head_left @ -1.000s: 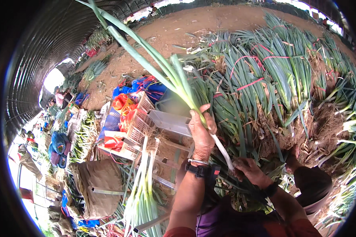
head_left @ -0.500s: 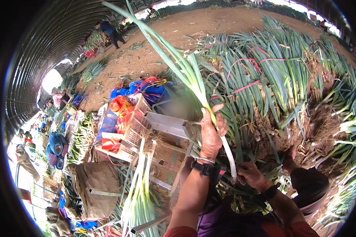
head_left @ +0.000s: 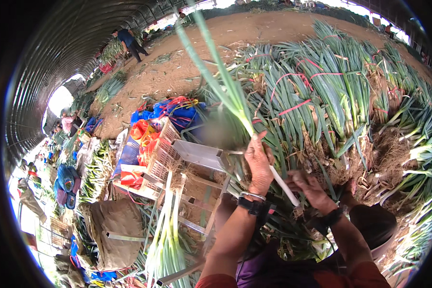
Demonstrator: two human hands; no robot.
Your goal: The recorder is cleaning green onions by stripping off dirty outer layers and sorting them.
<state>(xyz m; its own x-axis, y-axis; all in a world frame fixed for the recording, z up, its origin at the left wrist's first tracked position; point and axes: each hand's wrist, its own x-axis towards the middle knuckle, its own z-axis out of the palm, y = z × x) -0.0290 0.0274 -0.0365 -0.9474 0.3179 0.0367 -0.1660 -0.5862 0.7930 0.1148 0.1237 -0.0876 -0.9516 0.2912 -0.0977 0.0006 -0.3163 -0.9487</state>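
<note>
— Where's the green onion point(head_left: 235, 103)?
— Frame centre, slanting toward the top, left hand point(head_left: 258, 165) clamped round its stalk.
— The right hand point(head_left: 312, 189)?
— Lower right of centre, fingers curled at the white end.

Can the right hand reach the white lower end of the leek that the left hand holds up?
Probably yes. The right hand is already right beside the white end of the leek, which the left hand grips higher up; nothing lies between them.

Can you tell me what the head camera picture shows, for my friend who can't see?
A left hand holds up a long green onion while the right hand touches its white end. Heaps of bundled onions lie behind.
</note>
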